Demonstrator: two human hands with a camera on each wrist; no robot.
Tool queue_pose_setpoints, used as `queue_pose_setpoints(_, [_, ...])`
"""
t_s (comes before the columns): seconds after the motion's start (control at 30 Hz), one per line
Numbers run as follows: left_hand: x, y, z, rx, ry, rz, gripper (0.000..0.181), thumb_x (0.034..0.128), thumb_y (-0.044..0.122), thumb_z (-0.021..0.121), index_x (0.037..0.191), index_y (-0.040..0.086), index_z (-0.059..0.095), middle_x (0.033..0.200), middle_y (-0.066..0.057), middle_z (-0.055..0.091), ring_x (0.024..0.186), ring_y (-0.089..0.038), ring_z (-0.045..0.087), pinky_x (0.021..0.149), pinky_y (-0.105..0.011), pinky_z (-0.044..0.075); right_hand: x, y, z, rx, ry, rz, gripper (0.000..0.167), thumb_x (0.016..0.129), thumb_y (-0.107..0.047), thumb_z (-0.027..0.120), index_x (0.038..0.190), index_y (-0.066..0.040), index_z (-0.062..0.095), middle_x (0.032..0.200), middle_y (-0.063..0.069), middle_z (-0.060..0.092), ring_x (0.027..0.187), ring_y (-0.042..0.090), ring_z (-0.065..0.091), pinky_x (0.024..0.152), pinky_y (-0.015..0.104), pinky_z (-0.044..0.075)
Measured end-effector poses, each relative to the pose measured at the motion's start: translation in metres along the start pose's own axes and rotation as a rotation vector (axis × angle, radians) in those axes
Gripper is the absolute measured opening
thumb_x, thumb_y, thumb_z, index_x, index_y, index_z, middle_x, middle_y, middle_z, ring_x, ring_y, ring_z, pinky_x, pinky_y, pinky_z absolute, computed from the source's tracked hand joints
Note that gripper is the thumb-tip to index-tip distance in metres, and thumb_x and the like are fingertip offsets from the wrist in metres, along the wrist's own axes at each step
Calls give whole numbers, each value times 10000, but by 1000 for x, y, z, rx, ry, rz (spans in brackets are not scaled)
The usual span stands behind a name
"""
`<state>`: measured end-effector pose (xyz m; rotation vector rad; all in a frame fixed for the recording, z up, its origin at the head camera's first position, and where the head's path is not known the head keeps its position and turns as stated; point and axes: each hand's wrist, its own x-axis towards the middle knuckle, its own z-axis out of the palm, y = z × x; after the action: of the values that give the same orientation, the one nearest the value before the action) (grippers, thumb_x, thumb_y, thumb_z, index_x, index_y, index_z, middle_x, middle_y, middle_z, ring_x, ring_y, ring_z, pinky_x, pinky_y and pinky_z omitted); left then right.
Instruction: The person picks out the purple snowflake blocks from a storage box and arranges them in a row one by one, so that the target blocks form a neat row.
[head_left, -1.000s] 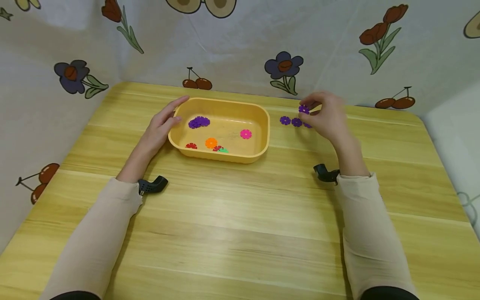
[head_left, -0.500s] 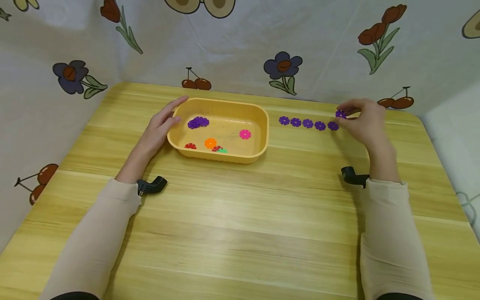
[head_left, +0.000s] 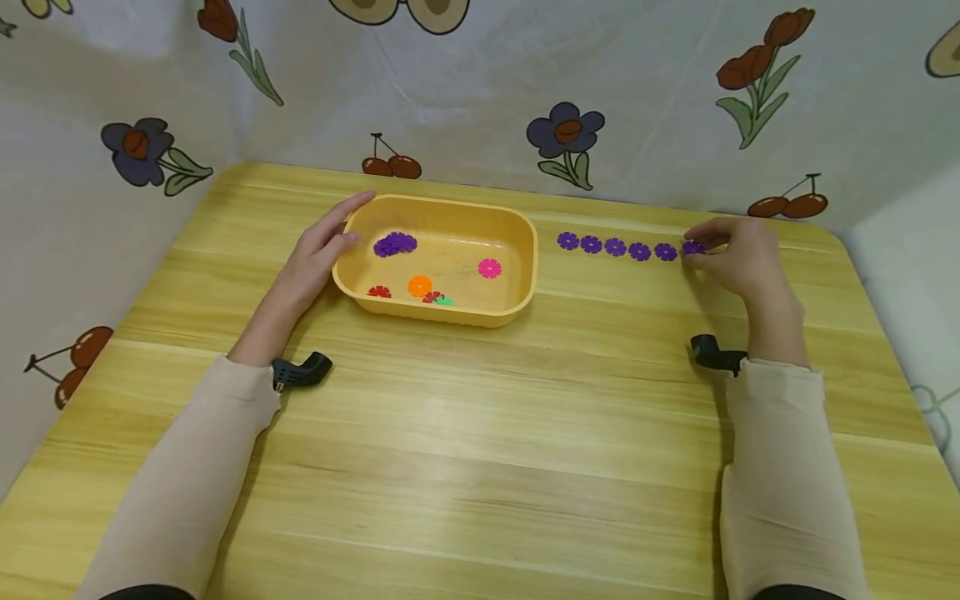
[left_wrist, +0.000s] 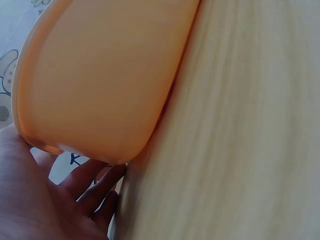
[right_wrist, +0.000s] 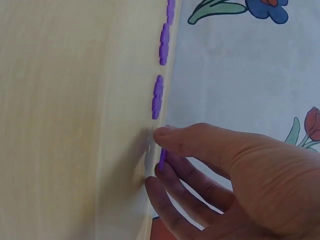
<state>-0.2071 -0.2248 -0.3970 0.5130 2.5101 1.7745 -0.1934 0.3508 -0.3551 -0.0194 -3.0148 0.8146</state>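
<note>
On the desk [head_left: 480, 433], at the far right: one purple flower disc [head_left: 693, 247], just past the end of a row.
Right hand [head_left: 744, 257]: its grip pinches that disc between thumb and fingers; I can't tell if the disc touches the wood.
Purple row [head_left: 616, 247]: five more discs, lying flat and close together, left of the pinched one.
Yellow tub [head_left: 450, 315]: sits left of the row.
Left hand [head_left: 309, 257]: its grip holds the tub's left end, thumb at the rim.
Inside the tub: a purple pile [head_left: 395, 243], a pink disc [head_left: 490, 268], an orange disc [head_left: 420, 286], two red ones and a green disc [head_left: 444, 301], some partly hidden by the front wall.
Behind: pale cloth [head_left: 465, 92] with flowers and cherries.
</note>
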Motion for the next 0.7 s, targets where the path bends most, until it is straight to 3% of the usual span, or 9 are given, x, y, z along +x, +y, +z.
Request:
queue_pose_setpoints(0.13, [-1, 1, -2, 7, 0, -9, 548, 1083, 166, 489, 1610, 314, 456, 1690, 87, 381, 1534, -204, 389, 1203, -284, 419, 1, 2, -1, 0, -30, 10, 353, 971, -151, 750, 1269, 35, 707, 1252, 313, 694, 1097, 409, 647, 743, 164, 406])
queue_pose_setpoints(0.33, [0, 1, -1, 14, -3, -2, 552, 1082, 160, 486, 1616, 297, 450, 1696, 72, 375, 1552, -205, 365, 1233, -302, 385, -1, -4, -3, 2, 17, 12, 369, 1008, -217, 699, 1289, 22, 701, 1285, 321, 666, 1207, 463, 595, 817, 303, 424])
queue_pose_setpoints(0.47, [0, 1, 0, 4, -2, -3, 554, 1078, 155, 488, 1614, 290, 454, 1696, 69, 377, 1546, -210, 375, 1225, -312, 399, -1, -13, -2, 8, 54, 2, 369, 1012, -252, 697, 1283, -2, 719, 1267, 284, 692, 1157, 428, 637, 731, 166, 418])
queue_pose_setpoints(0.53, [0, 1, 0, 1, -2, -3, 557, 1075, 145, 489, 1613, 285, 456, 1696, 66, 376, 1552, -207, 366, 1237, -328, 386, -1, -18, -1, 12, 67, -5, 369, 1017, -274, 694, 1275, -12, 728, 1257, 261, 706, 1089, 349, 663, 685, 104, 405])
queue_pose_setpoints(0.6, [0, 1, 0, -2, -1, -1, 560, 1073, 139, 489, 1615, 275, 454, 1698, 60, 375, 1560, -204, 352, 1262, -361, 355, -1, -23, 0, 20, 77, -12, 363, 1019, -291, 689, 1264, -27, 739, 1251, 238, 719, 974, 175, 673, 663, 70, 408])
queue_pose_setpoints(0.7, [0, 1, 0, -6, 1, 1, 563, 1071, 133, 492, 1614, 277, 456, 1697, 61, 377, 1567, -194, 339, 1285, -414, 316, 0, -31, 3, 22, 92, -32, 351, 1018, -315, 689, 1239, -51, 757, 1233, 217, 736, 839, -48, 581, 660, 53, 417])
